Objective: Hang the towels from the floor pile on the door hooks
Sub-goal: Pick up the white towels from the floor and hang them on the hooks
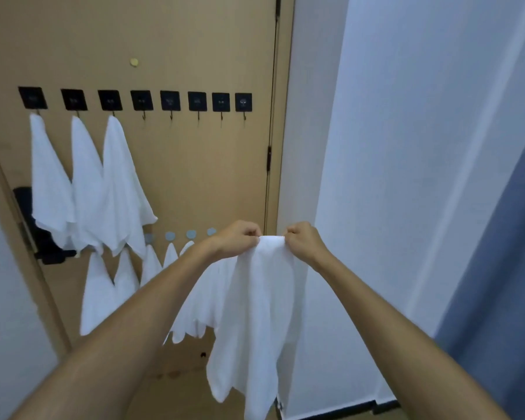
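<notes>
A white towel (pixel 259 313) hangs in front of the tan door (pixel 194 165). My left hand (pixel 235 239) and my right hand (pixel 305 241) pinch its top edge close together. A row of black square hooks (pixel 170 101) runs across the door above. Three white towels (pixel 85 189) hang from the leftmost three hooks; the other hooks in that row are bare. A lower row of round grey hooks (pixel 181 235) carries several more white towels (pixel 125 286), partly hidden behind my left arm. The floor pile is out of view.
A black door handle and lock (pixel 32 225) sits at the door's left edge. A white wall (pixel 406 177) stands to the right of the door frame, with a grey-blue curtain (pixel 503 283) at the far right.
</notes>
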Motion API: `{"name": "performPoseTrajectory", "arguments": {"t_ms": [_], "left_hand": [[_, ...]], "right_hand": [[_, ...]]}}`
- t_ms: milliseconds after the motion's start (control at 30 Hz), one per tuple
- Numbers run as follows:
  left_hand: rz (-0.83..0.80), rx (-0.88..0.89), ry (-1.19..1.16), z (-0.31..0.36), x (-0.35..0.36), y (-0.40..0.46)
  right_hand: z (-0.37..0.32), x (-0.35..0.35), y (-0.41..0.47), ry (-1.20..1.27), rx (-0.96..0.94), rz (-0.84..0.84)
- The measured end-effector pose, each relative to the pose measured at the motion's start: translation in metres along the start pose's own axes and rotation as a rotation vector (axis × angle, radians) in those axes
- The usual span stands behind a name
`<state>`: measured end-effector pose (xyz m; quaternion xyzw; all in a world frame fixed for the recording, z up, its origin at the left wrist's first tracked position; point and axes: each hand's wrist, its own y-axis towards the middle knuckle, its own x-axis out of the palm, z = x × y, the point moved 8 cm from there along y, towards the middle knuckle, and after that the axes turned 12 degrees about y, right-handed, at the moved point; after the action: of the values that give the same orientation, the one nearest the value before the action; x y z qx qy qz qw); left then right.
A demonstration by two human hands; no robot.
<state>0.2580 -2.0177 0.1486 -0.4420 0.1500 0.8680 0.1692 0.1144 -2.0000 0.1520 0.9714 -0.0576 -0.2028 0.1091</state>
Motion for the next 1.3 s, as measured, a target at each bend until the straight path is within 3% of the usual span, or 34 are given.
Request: {"name": "performPoseTrajectory", "arguments": {"t_ms": [133,333,633,933,1133,1300], "left_hand": [[0.066,0.056,0.02,0.02,-0.009,0.013],[0.052,0.016,0.018,0.013,-0.017,0.027],[-0.02,-0.039,0.037,-0.01,-0.028,0.03],[0.032,0.003,0.075,-0.032,-0.055,0.034],[-0.036,0.079,0.098,-0.04,-0.072,0.033],[0.03,0.104,0.063,-0.06,-0.09,0.032]], "right_hand": [[-0.004,0.019,-0.004,0.173,0.052,-0.207],[-0.01,0.023,0.005,0.288,0.066,-0.216],[-0.015,0.042,0.019,0.218,0.052,-0.308],[-0.03,0.06,0.039,0.1,0.019,-0.357],[-0.055,0.073,0.058,0.081,-0.124,-0.217],[-0.059,0.095,0.068,-0.027,-0.075,-0.259]]}}
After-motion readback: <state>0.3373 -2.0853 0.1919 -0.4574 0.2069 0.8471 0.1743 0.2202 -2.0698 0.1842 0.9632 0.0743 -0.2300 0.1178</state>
